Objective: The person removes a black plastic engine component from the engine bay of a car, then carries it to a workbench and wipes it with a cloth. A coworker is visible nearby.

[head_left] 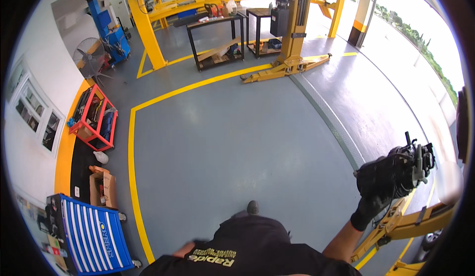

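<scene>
My right hand (372, 210), in a black glove, is closed around the underside of a black cylindrical car part (383, 178). The part has a ribbed body, with grey metal fittings and a short stub on its right end. It is held up out to my right, over the floor beside a yellow lift arm. A thin dark cable hangs down near my wrist. Of my left arm only a blurred bit of forearm (184, 250) shows beside my black shirt. My left hand is a dark smear against the shirt, its fingers hidden.
A yellow lift arm (425, 221) lies at lower right, a yellow lift post (296, 23) ahead. Black work carts (217, 22) stand beyond the yellow floor line (198, 84). Along the left wall are a blue tool cabinet (94, 236), cardboard box (110, 189), red cart (110, 108) and fan (90, 53).
</scene>
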Demonstrator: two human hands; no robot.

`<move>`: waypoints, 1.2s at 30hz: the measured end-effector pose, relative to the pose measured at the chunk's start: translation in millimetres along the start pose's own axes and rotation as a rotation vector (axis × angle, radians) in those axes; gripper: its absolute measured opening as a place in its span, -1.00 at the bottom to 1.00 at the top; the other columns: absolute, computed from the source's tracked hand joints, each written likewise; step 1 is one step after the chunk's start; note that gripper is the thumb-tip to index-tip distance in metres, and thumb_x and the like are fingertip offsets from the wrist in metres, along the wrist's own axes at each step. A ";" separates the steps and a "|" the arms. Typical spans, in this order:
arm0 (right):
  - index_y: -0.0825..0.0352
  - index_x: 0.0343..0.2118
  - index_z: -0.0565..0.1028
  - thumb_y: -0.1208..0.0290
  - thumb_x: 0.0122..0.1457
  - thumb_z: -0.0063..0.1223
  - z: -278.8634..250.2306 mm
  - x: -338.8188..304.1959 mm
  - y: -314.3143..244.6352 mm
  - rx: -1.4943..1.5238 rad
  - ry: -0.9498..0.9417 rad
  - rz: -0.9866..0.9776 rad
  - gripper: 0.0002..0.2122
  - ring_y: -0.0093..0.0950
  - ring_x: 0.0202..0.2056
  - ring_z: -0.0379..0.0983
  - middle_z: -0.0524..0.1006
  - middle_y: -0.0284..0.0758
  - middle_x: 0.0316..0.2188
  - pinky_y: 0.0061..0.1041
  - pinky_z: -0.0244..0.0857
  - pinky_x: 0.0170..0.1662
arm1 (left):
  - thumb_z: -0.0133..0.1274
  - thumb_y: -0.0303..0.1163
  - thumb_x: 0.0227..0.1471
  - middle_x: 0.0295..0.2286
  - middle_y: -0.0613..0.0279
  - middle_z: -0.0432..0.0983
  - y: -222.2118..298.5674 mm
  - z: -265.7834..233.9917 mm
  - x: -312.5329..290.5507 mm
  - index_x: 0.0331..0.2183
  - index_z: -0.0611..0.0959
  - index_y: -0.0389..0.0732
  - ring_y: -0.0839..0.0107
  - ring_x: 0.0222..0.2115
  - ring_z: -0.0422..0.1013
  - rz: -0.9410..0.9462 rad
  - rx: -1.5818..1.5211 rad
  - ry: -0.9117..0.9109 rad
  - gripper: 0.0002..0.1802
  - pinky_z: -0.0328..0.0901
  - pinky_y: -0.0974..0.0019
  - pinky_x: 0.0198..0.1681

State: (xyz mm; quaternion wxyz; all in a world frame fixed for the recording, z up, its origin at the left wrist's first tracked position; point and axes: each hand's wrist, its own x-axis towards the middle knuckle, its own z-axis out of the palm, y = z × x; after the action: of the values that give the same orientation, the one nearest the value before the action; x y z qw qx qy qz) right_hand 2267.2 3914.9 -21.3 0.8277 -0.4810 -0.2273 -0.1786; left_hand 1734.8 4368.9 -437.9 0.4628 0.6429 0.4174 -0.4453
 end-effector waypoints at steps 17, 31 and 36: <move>0.30 0.36 0.19 0.32 0.05 0.32 198.6 468.4 492.0 -0.118 0.107 0.017 -0.20 -0.21 0.22 0.39 0.36 -0.15 0.26 -0.13 0.35 0.27 | 0.07 -0.08 0.25 -0.37 0.09 0.56 574.8 -596.4 214.1 -0.04 0.64 -0.11 0.16 -0.42 0.49 0.151 -0.129 0.406 -0.62 0.43 0.02 -0.28; 0.25 0.37 0.22 0.24 0.23 0.14 232.5 933.2 867.3 0.177 -0.030 -0.182 -0.35 -0.07 0.27 0.32 0.30 -0.08 0.32 0.03 0.27 0.31 | -0.01 -0.04 0.25 -0.47 0.14 0.56 1044.1 -897.5 403.5 -0.07 0.61 -0.05 0.21 -0.51 0.47 -0.369 -0.421 0.119 -0.64 0.39 0.03 -0.37; 0.23 0.40 0.19 0.20 0.18 0.21 219.5 1076.9 957.6 0.042 0.279 -0.100 -0.26 -0.10 0.32 0.25 0.27 -0.13 0.35 0.08 0.15 0.37 | -0.09 -0.37 0.24 0.12 0.06 0.44 1430.0 -1099.9 503.6 0.29 0.39 0.06 0.05 0.12 0.39 0.613 1.464 0.620 -0.42 0.34 -0.08 0.11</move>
State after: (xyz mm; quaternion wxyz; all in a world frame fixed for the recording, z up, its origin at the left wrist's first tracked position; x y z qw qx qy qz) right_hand 3611.9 4477.8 -20.6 0.8511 -0.4223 -0.1375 -0.2799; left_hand 3424.9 5175.9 -409.0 -0.1047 0.9575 -0.0606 -0.2618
